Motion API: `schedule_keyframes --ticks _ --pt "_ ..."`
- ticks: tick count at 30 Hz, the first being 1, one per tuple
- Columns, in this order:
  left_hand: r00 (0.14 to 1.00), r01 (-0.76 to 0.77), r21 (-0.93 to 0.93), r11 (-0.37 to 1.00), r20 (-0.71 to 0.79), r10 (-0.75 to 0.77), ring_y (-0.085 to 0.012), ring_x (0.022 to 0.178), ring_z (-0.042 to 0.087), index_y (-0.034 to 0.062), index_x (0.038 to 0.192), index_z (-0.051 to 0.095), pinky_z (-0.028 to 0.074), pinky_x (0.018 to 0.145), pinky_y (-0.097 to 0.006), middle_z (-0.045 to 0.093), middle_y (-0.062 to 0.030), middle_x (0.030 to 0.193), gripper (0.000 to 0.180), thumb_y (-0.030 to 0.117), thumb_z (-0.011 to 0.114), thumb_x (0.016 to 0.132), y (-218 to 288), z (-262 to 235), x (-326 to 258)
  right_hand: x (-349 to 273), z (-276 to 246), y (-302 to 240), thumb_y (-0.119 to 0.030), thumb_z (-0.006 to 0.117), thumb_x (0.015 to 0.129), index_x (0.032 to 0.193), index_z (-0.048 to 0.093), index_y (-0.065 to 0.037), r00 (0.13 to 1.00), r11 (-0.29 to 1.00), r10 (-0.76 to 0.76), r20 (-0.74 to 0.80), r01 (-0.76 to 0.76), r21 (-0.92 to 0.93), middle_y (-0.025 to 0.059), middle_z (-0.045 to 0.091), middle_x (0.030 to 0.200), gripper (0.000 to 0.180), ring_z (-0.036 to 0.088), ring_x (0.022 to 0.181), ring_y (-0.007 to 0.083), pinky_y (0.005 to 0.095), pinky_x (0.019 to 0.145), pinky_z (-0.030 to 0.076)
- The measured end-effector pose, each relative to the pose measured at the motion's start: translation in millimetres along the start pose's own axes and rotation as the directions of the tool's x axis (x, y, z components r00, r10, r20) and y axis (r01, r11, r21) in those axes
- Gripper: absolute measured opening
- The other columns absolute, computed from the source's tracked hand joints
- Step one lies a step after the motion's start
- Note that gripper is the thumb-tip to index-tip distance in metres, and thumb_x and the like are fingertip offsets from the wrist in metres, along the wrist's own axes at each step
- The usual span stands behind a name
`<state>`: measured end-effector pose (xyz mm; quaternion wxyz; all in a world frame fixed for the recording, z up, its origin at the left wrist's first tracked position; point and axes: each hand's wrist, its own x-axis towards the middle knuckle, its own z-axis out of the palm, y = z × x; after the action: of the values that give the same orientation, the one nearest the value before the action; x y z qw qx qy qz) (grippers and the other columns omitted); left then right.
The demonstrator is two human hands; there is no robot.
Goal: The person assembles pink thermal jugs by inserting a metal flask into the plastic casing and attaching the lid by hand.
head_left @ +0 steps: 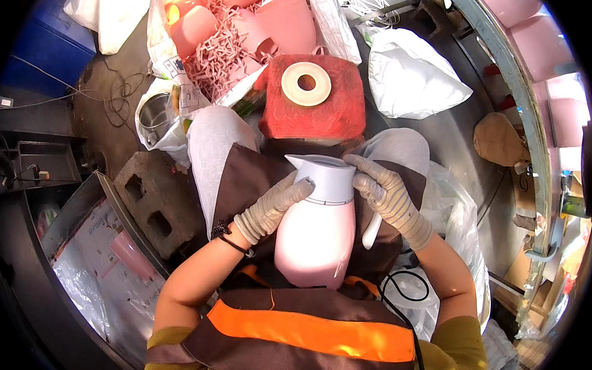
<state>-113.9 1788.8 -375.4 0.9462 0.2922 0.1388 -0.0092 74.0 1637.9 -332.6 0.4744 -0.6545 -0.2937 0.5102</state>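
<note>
A pink thermos jug [314, 246] stands upright on my lap, its pale grey collar [325, 181] with a pointed spout facing left. My left hand [271, 207], in a striped grey work glove, presses its fingers against the collar's left side. My right hand [389, 198], gloved alike, grips the collar's right side near the rim. A white handle [372, 231] sticks out below my right fingers. Just beyond the jug is a red cloth-covered block [345, 105], with a cream ring [294, 97] lying on it.
An open sack [168, 65] at the far side holds several pink jug bodies [287, 25] and pink shreds. White bags [413, 73] lie at the far right. A concrete block [156, 206] and a plastic-lined bin [103, 257] stand at left. A metal-framed rack [520, 73] borders the right.
</note>
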Motion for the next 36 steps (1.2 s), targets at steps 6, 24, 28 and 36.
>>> schedule_keyframes --ticks 6,24,28,36 --pt "0.99 0.052 0.139 0.989 -0.135 -0.033 -0.0185 0.12 0.053 0.001 0.138 0.045 0.041 0.105 -0.034 0.053 -0.012 0.133 0.049 0.029 0.053 0.099 36.4 11.3 5.3 -1.8 -2.2 1.5 -0.019 0.061 0.097 0.137 0.051 -0.002 1.0 0.995 0.025 0.018 -0.027 0.097 -0.0043 0.052 0.088 0.045 0.044 0.076 0.0034 0.0181 0.07 0.041" --pt "0.838 0.262 0.315 0.912 -0.543 -0.053 -0.011 0.081 0.06 0.0019 0.117 0.058 0.049 0.074 -0.019 0.064 -0.0037 0.097 0.05 0.04 0.069 0.087 67.5 23.7 -9.4 -82.2 -28.6 -15.2 -0.008 0.081 0.059 0.137 0.048 -0.005 0.936 0.901 -0.221 -0.276 0.088 -0.424 0.012 0.068 0.105 0.085 0.064 0.086 0.0164 0.0294 0.074 0.053" --pt "0.874 0.3 -0.114 0.947 -0.364 -0.321 -0.0093 0.09 0.059 0.0062 0.12 0.057 0.049 0.078 -0.022 0.062 -0.0006 0.105 0.048 0.038 0.072 0.087 22.4 39.8 -33.7 -120.3 -18.4 -5.5 -0.013 0.087 0.059 0.138 0.046 -0.005 0.869 0.936 -0.288 -0.403 0.167 -0.308 0.0138 0.066 0.114 0.09 0.065 0.091 0.0205 0.032 0.08 0.054" --pt "0.831 0.413 -0.03 0.91 -0.396 -0.391 -0.0164 0.097 0.057 0.0086 0.132 0.049 0.048 0.092 -0.034 0.057 -0.0043 0.112 0.063 0.045 0.07 0.085 22.0 27.7 -15.1 -159.0 -7.0 15.5 -0.027 0.092 0.059 0.142 0.037 -0.006 0.813 0.9 -0.4 -0.423 0.261 -0.349 0.0148 0.059 0.127 0.102 0.06 0.112 0.0275 0.0397 0.095 0.05"
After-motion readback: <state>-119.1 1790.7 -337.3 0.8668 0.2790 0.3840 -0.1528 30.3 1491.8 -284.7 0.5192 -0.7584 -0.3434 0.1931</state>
